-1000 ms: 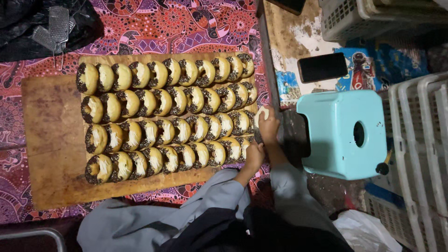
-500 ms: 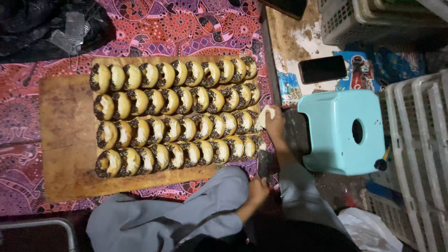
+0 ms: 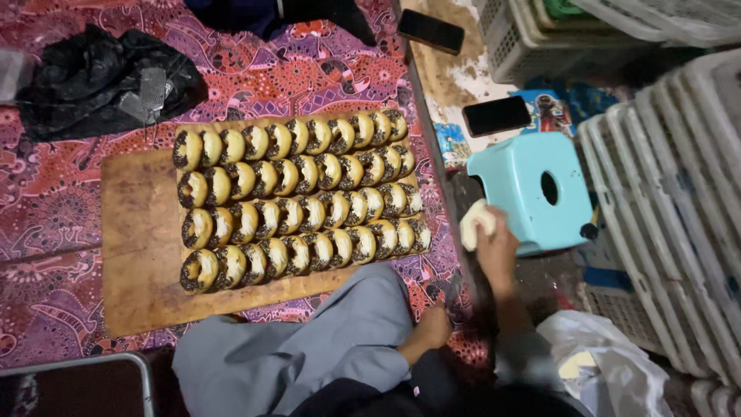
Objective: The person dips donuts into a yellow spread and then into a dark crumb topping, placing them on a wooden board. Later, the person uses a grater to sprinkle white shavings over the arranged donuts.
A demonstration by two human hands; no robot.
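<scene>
A wooden board (image 3: 139, 255) lies on a red and purple patterned cloth (image 3: 54, 216). Several ring doughnuts (image 3: 297, 202) with dark chocolate topping fill it in four rows. My right hand (image 3: 498, 251) is off the board's right edge, in front of a light blue plastic stool (image 3: 532, 193), and grips a small white lump (image 3: 475, 222). My left hand (image 3: 432, 328) sticks out of a grey sleeve (image 3: 309, 347) and rests low on the cloth just below the board's right corner. Its fingers are too dark to read.
A crumpled black plastic bag (image 3: 100, 81) lies at the back left. Two dark phones (image 3: 431, 31) (image 3: 498, 116) lie on the floor beyond the stool. White plastic crates (image 3: 671, 193) stand at the right, and a white plastic bag (image 3: 602, 363) lies at the bottom right.
My right hand has moved away from the board's right edge toward the stool, still holding the white lump. My left hand has dropped from the board's edge down toward my body.
</scene>
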